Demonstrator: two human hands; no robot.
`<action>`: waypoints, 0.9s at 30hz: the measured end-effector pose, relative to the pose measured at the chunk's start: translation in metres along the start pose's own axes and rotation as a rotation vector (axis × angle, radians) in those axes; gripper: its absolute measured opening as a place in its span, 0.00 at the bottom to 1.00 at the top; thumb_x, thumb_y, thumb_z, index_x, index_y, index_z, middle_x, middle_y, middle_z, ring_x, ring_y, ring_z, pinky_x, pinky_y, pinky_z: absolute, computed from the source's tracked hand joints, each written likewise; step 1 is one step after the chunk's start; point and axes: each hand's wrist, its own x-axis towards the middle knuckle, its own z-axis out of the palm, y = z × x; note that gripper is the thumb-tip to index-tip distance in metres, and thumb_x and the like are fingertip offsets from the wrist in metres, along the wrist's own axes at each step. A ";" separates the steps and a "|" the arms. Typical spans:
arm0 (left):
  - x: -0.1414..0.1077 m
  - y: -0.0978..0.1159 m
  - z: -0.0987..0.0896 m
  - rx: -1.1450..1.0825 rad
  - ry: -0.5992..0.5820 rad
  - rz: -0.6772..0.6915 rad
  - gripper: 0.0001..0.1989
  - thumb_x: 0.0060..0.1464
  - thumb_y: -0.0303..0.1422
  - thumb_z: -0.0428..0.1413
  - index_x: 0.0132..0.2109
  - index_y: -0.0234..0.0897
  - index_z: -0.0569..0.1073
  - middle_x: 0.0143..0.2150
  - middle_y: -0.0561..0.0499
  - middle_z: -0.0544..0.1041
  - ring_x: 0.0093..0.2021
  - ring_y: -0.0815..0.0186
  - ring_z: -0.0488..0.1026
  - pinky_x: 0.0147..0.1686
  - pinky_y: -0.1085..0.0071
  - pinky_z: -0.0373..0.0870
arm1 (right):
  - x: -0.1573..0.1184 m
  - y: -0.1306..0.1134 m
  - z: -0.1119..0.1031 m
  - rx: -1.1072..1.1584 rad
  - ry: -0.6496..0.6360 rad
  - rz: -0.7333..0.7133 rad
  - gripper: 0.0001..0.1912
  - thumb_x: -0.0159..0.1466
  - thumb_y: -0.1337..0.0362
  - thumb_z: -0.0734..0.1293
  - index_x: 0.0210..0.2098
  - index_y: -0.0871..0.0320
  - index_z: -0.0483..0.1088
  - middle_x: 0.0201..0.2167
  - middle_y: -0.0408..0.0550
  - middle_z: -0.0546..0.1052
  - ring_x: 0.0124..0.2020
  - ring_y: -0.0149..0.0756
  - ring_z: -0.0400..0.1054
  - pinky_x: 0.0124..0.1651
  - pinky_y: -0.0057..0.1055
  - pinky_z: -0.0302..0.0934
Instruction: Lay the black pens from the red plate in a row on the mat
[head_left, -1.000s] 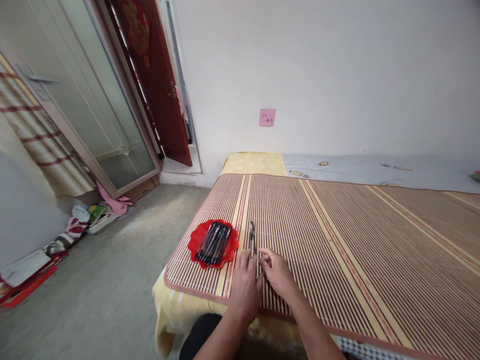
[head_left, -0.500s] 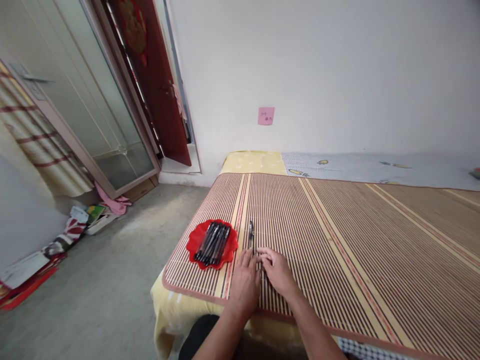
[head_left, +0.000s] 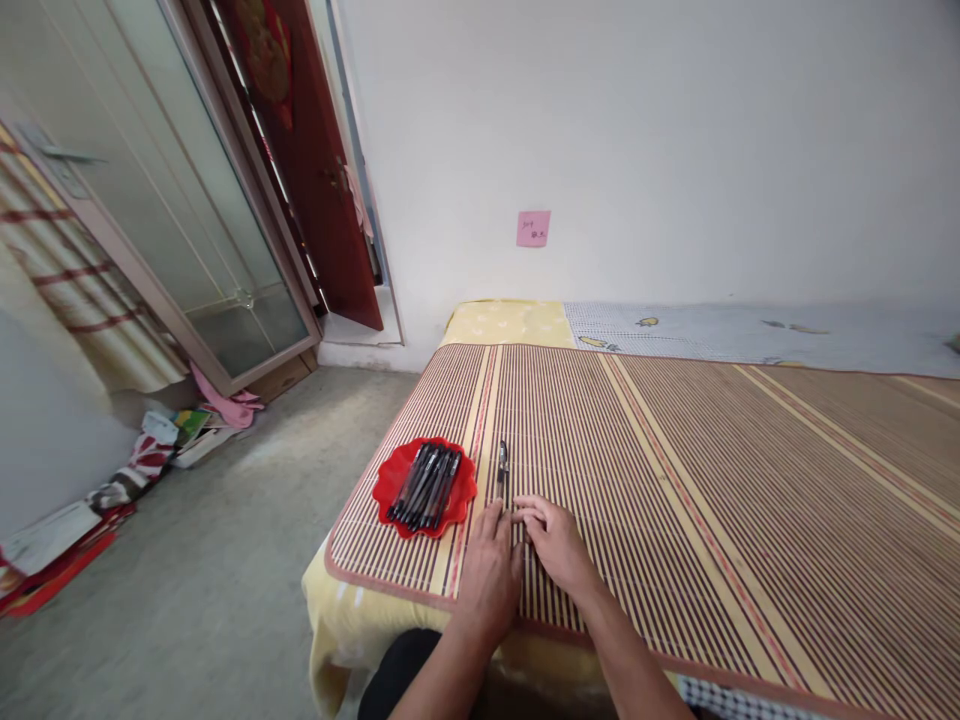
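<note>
The slim black pen (head_left: 502, 462) on the striped mat (head_left: 585, 440) looks straighter now. Your left hand (head_left: 489, 575) lies flat by its near end; your right hand (head_left: 559, 545) is curled beside it, but I can't tell if either grips it.

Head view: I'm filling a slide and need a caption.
Two hands beside a pen on a striped mat, with more pens in a red scalloped dish.

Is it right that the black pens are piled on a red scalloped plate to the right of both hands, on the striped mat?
No, the side is wrong: the head view shows the black pens piled on a red scalloped plate to the left of both hands, on the striped mat.
</note>
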 end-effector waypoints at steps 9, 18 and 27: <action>-0.004 -0.001 0.004 0.026 0.069 0.012 0.24 0.57 0.22 0.51 0.60 0.35 0.70 0.63 0.38 0.72 0.63 0.50 0.68 0.61 0.46 0.68 | 0.001 -0.001 0.000 0.040 -0.017 -0.008 0.16 0.62 0.68 0.58 0.44 0.58 0.74 0.40 0.53 0.83 0.46 0.39 0.79 0.52 0.34 0.69; -0.002 -0.005 0.004 0.026 0.061 0.004 0.24 0.60 0.22 0.49 0.62 0.33 0.69 0.66 0.36 0.69 0.66 0.50 0.66 0.62 0.48 0.67 | 0.000 0.000 0.001 0.092 -0.014 0.039 0.15 0.63 0.65 0.58 0.44 0.58 0.73 0.41 0.55 0.83 0.45 0.43 0.79 0.41 0.33 0.72; -0.001 -0.002 -0.001 0.039 0.039 -0.006 0.25 0.62 0.28 0.52 0.66 0.35 0.66 0.69 0.38 0.65 0.67 0.49 0.63 0.63 0.46 0.65 | 0.042 -0.011 -0.020 -0.287 0.068 -0.028 0.20 0.67 0.71 0.56 0.52 0.61 0.75 0.48 0.54 0.80 0.46 0.38 0.75 0.50 0.32 0.66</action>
